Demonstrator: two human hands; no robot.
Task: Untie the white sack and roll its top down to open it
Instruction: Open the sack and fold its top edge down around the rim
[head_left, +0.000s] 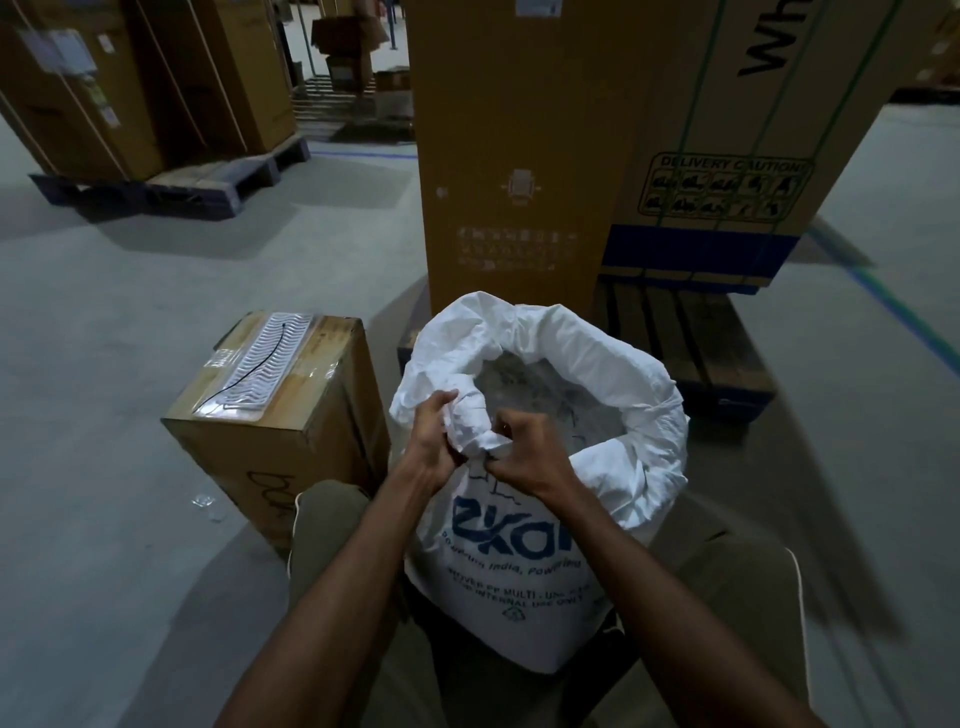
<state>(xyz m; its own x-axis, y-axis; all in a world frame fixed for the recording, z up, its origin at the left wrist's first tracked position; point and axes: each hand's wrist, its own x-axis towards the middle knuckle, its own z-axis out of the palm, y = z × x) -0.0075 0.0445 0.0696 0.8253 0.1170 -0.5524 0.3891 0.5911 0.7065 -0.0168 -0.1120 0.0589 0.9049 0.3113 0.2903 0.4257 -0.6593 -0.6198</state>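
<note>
The white sack stands between the person's knees, mouth already open. The left hand and right hand both clench the bunched near rim, rolling it. Uneven pulling could tip it or unroll the far cuff (contents unclear). Blue print reads "ekar…", "India". Behind the sack, a tall carton says "DELIVERY CAUTION"; left, a smaller box.
</note>
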